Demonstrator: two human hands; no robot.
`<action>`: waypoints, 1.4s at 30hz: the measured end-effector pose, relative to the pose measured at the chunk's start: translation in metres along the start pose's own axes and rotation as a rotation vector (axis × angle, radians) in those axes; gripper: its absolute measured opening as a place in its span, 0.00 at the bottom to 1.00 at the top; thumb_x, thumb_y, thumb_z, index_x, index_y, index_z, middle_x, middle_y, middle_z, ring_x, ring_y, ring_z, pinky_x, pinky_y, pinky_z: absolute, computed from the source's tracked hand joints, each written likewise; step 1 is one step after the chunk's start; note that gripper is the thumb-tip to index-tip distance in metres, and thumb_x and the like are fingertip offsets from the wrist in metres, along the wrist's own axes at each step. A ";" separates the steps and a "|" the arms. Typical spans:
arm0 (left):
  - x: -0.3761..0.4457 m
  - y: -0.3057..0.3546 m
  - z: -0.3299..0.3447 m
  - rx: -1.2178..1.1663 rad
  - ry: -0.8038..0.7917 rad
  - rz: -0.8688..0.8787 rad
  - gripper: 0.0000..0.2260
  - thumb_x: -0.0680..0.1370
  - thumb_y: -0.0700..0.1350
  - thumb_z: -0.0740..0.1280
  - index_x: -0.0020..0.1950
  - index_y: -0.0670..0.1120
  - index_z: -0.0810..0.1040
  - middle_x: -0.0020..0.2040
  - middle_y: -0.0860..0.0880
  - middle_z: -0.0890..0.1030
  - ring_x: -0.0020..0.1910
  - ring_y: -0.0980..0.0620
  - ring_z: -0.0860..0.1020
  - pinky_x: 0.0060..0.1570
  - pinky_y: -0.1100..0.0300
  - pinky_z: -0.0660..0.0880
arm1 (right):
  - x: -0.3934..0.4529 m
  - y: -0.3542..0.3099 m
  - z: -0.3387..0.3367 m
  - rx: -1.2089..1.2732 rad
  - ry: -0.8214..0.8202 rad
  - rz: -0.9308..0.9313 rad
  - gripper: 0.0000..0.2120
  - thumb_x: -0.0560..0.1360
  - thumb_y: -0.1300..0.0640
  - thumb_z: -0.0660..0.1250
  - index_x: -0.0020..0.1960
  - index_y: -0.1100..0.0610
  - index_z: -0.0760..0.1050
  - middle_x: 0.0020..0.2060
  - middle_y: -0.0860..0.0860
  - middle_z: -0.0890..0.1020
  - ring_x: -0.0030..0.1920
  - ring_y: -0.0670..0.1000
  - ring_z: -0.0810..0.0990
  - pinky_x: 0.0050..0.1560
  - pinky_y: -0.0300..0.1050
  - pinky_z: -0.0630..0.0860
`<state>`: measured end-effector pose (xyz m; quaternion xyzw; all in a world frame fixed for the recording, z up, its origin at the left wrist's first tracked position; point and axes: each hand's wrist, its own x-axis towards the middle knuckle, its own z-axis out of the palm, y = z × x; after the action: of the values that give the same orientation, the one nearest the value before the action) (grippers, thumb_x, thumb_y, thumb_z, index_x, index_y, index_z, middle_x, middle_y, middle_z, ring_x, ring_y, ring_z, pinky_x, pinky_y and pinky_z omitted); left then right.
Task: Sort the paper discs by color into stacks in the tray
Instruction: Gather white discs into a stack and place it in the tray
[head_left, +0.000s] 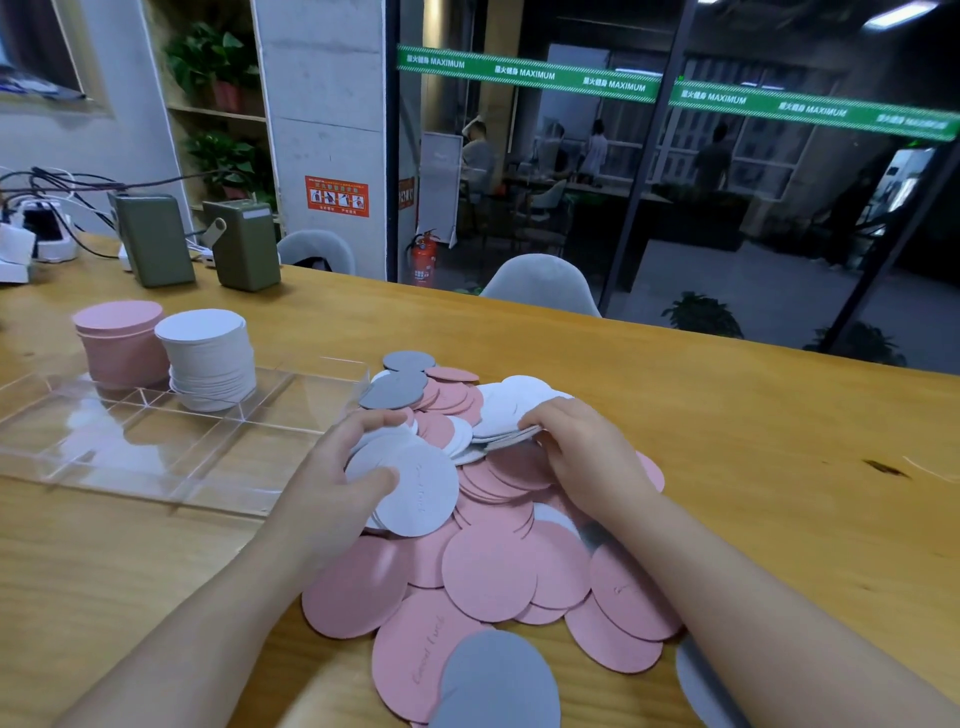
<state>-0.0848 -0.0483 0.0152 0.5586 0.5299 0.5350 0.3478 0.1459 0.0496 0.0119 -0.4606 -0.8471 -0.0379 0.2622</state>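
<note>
A loose pile of pink, white and grey paper discs covers the wooden table in front of me. My left hand grips a small bunch of white discs at the pile's left side, thumb on top. My right hand pinches the edge of several white discs at the pile's upper middle. A clear divided tray lies to the left. At its far side stand a tall pink stack and a white stack.
Two olive-green boxes and chargers with cables sit at the table's far left. Grey chairs stand behind the far edge, before a glass wall. Grey discs lie at the pile's far side, one more near me.
</note>
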 end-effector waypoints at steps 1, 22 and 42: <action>0.000 0.000 0.001 0.004 0.000 0.008 0.19 0.64 0.44 0.63 0.46 0.69 0.76 0.48 0.72 0.76 0.46 0.70 0.74 0.40 0.74 0.68 | -0.005 0.002 -0.001 0.032 0.050 -0.033 0.15 0.72 0.68 0.61 0.52 0.55 0.78 0.50 0.50 0.81 0.53 0.55 0.77 0.42 0.49 0.76; -0.007 -0.002 0.005 0.093 -0.112 0.158 0.17 0.72 0.49 0.61 0.57 0.68 0.73 0.61 0.65 0.68 0.60 0.74 0.66 0.50 0.80 0.65 | -0.040 -0.051 -0.013 0.396 0.048 -0.010 0.10 0.77 0.59 0.59 0.58 0.56 0.71 0.50 0.49 0.76 0.49 0.44 0.72 0.47 0.41 0.70; 0.000 -0.010 -0.006 0.228 -0.122 0.120 0.21 0.69 0.52 0.63 0.59 0.69 0.64 0.63 0.69 0.64 0.62 0.72 0.64 0.60 0.67 0.64 | 0.004 -0.054 0.002 0.191 -0.086 0.204 0.12 0.76 0.54 0.59 0.49 0.59 0.78 0.43 0.54 0.82 0.50 0.57 0.76 0.50 0.52 0.74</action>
<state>-0.0926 -0.0469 0.0066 0.6566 0.5309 0.4562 0.2810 0.1005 0.0221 0.0217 -0.5182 -0.8062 0.0896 0.2709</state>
